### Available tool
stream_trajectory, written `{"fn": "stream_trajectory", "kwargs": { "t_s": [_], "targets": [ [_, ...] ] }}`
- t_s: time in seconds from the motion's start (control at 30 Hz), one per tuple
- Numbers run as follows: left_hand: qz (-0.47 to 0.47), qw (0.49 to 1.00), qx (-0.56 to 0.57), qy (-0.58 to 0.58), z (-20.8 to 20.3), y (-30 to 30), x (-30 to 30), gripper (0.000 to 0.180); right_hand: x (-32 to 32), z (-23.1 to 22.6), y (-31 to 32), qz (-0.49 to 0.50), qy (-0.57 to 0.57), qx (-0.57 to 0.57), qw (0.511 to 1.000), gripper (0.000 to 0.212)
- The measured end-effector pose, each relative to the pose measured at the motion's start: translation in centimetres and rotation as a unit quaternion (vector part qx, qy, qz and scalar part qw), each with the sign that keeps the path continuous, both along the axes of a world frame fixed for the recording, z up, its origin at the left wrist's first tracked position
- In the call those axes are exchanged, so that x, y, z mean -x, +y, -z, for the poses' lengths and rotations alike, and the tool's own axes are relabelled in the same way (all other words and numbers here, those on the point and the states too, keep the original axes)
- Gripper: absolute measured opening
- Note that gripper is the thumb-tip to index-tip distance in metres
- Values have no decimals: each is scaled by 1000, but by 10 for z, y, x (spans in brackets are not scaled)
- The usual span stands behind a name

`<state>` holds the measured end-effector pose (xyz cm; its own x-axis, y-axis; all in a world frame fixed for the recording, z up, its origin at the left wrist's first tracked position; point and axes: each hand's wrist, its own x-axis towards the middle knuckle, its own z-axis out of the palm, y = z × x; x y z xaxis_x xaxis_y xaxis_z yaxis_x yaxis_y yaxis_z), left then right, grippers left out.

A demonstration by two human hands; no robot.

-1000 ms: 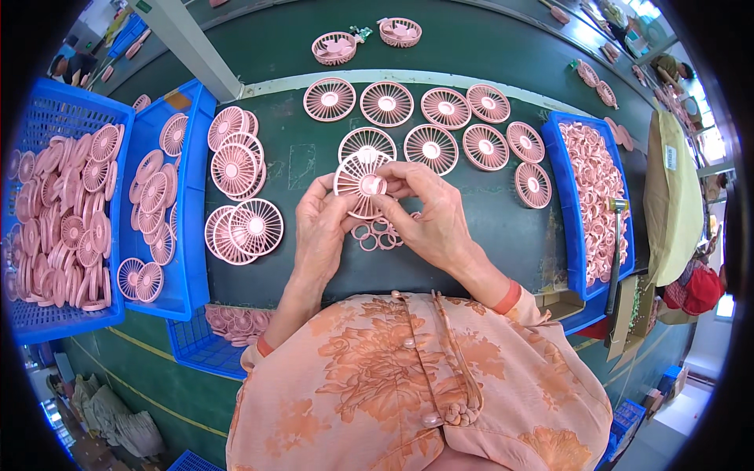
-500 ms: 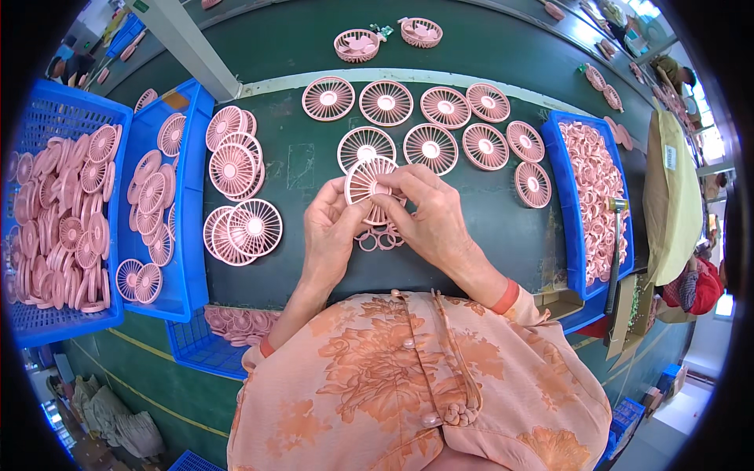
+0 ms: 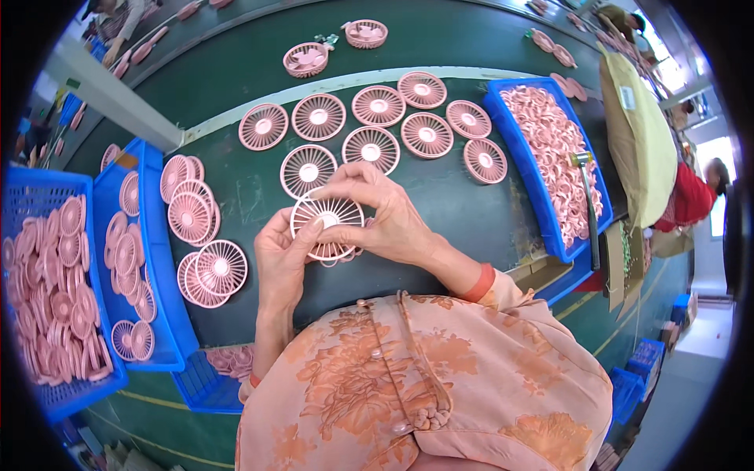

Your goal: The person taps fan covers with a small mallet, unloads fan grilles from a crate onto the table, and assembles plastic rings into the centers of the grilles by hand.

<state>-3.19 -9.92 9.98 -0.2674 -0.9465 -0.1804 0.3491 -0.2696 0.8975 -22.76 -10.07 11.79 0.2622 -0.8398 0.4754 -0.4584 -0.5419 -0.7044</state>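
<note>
A round pink fan grille (image 3: 334,214) with thin spokes is held between my two hands over the near part of the dark green table. My left hand (image 3: 281,255) grips its left edge, thumb on top. From the other side my right hand (image 3: 389,216) closes on it, thumb low across the spokes and fingers at the upper rim. Whether a small ring is also in those fingers is hidden. Small pink rings (image 3: 330,263) show partly below the grille. Just beyond my hands, more fan grilles (image 3: 309,170) lie flat in loose rows.
Stacked grilles (image 3: 221,268) stand on the left beside blue crates (image 3: 179,314) of grilles. On the right, a blue tray (image 3: 503,118) holds many small pink rings, with a hammer (image 3: 589,200) across its edge. Fan housings (image 3: 305,60) lie beyond a pale strip. Other people are further off.
The whole view has turned and shifted, so the table sits further left. The grille now lies flatter in my hands, and my right fingers have moved from near its centre toward its upper rim.
</note>
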Motion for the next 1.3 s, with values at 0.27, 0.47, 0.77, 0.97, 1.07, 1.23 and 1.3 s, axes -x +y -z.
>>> {"fn": "stream_trajectory", "kwargs": {
  "t_s": [0.27, 0.47, 0.77, 0.97, 1.07, 1.23, 1.3],
  "targets": [
    [23, 996, 86, -11, 1, 8, 16, 26, 10, 14, 19, -88, -441, -429, 783, 17],
    [54, 993, 99, -27, -2, 10, 20, 23, 21, 18, 20, -114, -434, -460, 766, 14],
    [-41, 938, 234, -253, -17, 9, 4, 49, 56, 0, 37, 190, -15, -135, 972, 12],
    [-188, 784, 308, -505, 3, -13, -73, 54, 91, 17, 62, 324, 258, -27, 910, 29],
    [-209, 671, 320, -635, 4, -21, -100, 66, 71, 16, 66, 262, 192, -65, 944, 34],
    [-227, 605, 297, -703, 13, -61, -128, 95, 31, 24, 50, 101, 126, -44, 986, 28],
    [-230, 606, 276, -710, 11, -69, -138, 95, 25, 33, 48, 81, 149, -75, 983, 22]
  ]
}}
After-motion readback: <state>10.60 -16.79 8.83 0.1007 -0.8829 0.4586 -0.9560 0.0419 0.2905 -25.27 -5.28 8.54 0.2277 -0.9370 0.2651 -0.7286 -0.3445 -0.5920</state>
